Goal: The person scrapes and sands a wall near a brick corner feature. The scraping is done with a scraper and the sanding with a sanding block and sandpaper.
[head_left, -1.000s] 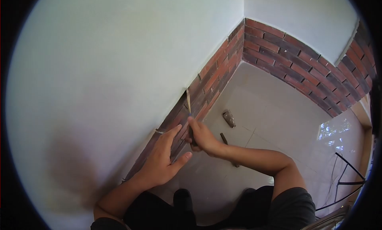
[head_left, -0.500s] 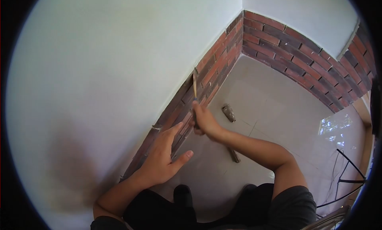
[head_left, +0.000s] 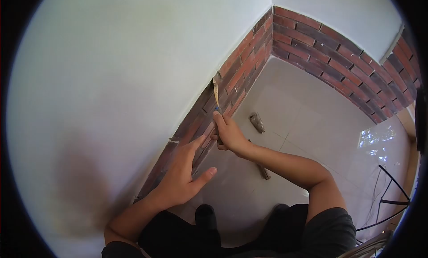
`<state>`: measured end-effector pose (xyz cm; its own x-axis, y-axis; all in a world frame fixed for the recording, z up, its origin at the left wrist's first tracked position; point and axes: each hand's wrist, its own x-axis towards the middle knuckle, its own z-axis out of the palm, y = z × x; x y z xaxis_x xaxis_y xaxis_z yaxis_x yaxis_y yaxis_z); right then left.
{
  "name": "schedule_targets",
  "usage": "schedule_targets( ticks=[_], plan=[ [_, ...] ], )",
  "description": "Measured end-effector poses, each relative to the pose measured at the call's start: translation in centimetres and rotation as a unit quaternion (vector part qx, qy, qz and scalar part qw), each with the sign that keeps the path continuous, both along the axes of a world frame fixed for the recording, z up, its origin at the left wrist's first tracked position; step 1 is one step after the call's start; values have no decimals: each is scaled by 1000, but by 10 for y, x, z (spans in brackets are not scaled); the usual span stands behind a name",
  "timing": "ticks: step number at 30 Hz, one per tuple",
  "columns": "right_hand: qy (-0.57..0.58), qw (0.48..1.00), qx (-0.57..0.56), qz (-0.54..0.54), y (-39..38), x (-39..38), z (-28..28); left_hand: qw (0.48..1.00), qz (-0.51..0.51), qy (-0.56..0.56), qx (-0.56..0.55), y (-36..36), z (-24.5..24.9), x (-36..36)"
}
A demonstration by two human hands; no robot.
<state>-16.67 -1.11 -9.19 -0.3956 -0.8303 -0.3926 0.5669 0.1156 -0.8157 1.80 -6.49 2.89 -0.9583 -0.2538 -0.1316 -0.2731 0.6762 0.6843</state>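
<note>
One narrow-bladed tool [head_left: 216,93], which we judge light and stiff, best taken by its handle [head_left: 217,109]; right grip [head_left: 230,135] closed round it, left grip [head_left: 179,179] open.

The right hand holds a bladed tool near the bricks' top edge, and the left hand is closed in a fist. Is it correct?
The left hand is open, not a fist, as the head view shows; the right hand holds the bladed tool there.
</note>
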Motion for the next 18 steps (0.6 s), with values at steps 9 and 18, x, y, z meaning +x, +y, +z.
schedule_targets(
  ticks=[9,18],
  plan=[
    [66,997,14,47,15,37,6,1000,0,1,-1,-2,-2,-1],
    [62,998,4,-9,3,0,2,1000,1,-5,-22,-2,-6,1]
  ],
)
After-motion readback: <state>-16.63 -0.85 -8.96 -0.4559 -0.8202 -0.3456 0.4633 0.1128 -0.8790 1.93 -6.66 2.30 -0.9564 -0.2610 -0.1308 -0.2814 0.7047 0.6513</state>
